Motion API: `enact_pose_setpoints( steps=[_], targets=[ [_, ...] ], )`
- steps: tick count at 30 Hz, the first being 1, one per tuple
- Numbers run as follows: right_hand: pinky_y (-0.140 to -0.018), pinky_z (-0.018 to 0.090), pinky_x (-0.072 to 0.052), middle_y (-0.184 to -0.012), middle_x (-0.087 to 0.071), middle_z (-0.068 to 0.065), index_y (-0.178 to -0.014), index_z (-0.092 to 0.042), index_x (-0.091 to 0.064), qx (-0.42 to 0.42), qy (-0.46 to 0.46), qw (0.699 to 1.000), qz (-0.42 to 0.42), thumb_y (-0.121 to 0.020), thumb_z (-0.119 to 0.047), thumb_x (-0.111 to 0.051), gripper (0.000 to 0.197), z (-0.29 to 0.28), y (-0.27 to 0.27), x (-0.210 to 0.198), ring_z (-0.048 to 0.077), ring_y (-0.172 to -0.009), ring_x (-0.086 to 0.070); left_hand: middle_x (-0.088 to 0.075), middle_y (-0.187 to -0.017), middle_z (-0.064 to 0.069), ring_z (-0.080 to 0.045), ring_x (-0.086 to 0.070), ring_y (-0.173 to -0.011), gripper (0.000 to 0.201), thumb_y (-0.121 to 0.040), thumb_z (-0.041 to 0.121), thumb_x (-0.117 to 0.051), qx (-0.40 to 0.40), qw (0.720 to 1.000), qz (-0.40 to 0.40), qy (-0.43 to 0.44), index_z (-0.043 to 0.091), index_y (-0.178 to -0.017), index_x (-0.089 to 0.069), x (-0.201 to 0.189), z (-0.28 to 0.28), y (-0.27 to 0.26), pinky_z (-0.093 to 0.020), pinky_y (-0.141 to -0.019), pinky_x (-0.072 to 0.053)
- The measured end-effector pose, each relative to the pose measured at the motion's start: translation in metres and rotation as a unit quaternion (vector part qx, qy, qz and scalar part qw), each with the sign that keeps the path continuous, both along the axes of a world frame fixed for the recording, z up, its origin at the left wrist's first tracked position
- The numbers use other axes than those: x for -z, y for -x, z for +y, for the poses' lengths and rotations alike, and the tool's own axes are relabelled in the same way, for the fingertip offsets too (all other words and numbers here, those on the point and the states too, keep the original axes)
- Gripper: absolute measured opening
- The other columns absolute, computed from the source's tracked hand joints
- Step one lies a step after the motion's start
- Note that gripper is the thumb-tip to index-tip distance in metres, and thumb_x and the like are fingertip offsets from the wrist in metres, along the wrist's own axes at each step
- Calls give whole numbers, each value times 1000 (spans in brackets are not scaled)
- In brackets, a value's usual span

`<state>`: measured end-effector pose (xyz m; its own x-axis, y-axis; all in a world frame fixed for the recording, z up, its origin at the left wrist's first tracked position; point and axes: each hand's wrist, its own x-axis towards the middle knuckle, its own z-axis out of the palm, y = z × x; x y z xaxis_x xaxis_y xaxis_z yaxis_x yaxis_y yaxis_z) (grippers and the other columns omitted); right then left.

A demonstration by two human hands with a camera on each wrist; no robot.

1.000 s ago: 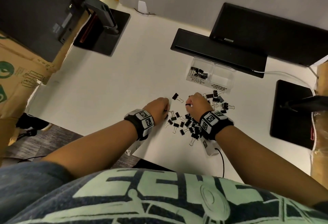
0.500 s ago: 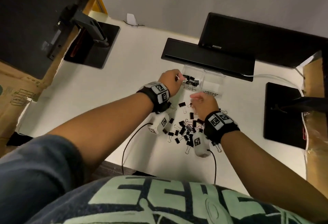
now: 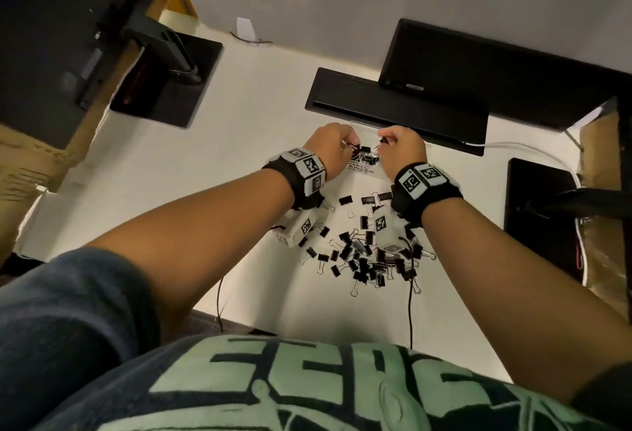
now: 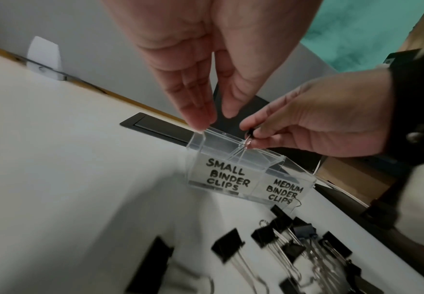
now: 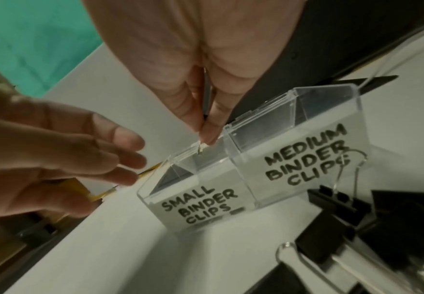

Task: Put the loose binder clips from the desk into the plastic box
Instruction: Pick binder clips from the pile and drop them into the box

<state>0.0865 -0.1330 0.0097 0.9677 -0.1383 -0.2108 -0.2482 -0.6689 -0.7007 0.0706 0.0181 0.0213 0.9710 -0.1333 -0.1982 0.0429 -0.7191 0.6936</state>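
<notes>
A clear plastic box point(image 3: 364, 169) has two compartments, labelled SMALL BINDER CLIPS point(image 4: 227, 177) and MEDIUM BINDER CLIPS point(image 5: 306, 159). Black clips lie in its small side in the head view. My left hand point(image 4: 213, 117) hovers over the small compartment with straight fingers and holds nothing that I can see. My right hand point(image 5: 204, 133) pinches a small black binder clip point(image 4: 249, 133) by its wire handles, just above the small compartment beside the divider. A pile of loose black binder clips point(image 3: 366, 256) lies on the white desk, nearer me than the box.
A flat black device point(image 3: 393, 112) sits right behind the box, with a dark screen behind it. Black monitor bases stand at the left point(image 3: 164, 78) and right point(image 3: 540, 218). A white cable point(image 3: 513, 148) runs at the right. The desk's front edge point(image 3: 307, 324) is close to my body.
Both hands left the clip pile and moved forward to the box, the left first. The right hand arrived pinching a clip. The left hand's fingers have straightened over the small compartment.
</notes>
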Motion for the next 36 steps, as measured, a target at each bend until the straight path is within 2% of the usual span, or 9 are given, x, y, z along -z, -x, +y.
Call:
enact_pose_setpoints(
  steps=[4,9,14,19,23,26,31,34,36],
  targets=[
    [-86,19,-38,-133,-51,10,-125,-13,-58,-47,53,997,1,-93,0,-41,38,9,4,-6,22,-118,-54,-58,-102,-5,-17,-56,-88,18,-86,4,-53,-1,1000,24,-6,14,-96,-64,7,23,33,-24,-79,-43],
    [-92,21,-41,-130,-51,4,-115,-14,-62,-89,32,995,11,-92,-4,-44,31,17,46,-14,15,-109,-55,-55,-92,2,-17,-55,-83,11,-87,13,-54,95,985,98,-105,15,-95,-62,25,39,78,-23,-67,-43],
    [-88,30,-51,-113,-60,1,-97,-17,-64,-248,109,952,142,-89,-15,-55,12,20,100,16,15,-95,-58,-52,-108,-2,-22,-57,-94,21,-83,23,-60,98,974,124,-163,17,-103,-56,46,42,108,-33,-73,-48],
    [-89,34,-48,-115,-52,4,-109,-14,-58,-291,172,933,121,-89,-22,-59,22,19,123,35,21,-107,-52,-53,-109,-4,-24,-55,-101,18,-83,20,-57,90,976,96,-171,17,-101,-56,53,40,115,-29,-68,-39],
    [-87,34,-49,-112,-54,6,-106,-11,-62,-268,168,943,106,-88,-16,-58,19,21,121,36,22,-105,-53,-53,-111,-4,-24,-56,-99,25,-84,22,-55,58,985,99,-132,15,-108,-54,49,39,115,-31,-73,-44],
    [-76,25,-46,-102,-58,2,-105,-13,-66,-196,99,969,114,-84,-15,-63,21,19,114,31,15,-90,-56,-49,-106,-6,-23,-55,-92,27,-88,24,-53,-14,990,117,-72,12,-112,-57,46,39,113,-33,-82,-47],
    [-69,22,-51,-85,-64,-3,-96,-15,-70,-50,-90,983,149,-82,-14,-66,14,6,102,22,12,-78,-60,-51,-69,-4,-18,-47,-58,24,-92,20,-42,-121,980,153,31,8,-76,-56,44,37,108,-21,-49,-34],
    [-74,29,-56,-87,-68,4,-97,-11,-71,0,-167,971,173,-84,-14,-63,15,-1,97,17,17,-77,-63,-54,-76,-7,-21,-49,-69,23,-95,15,-36,-101,982,156,19,7,-80,-52,41,33,107,-25,-56,-35],
    [-67,25,-56,-82,-66,8,-101,-3,-69,39,-221,956,191,-87,-11,-60,18,-4,94,14,17,-73,-62,-54,-83,-9,-22,-49,-76,22,-96,13,-34,-63,986,156,5,7,-83,-50,42,30,108,-27,-66,-36]
  ],
)
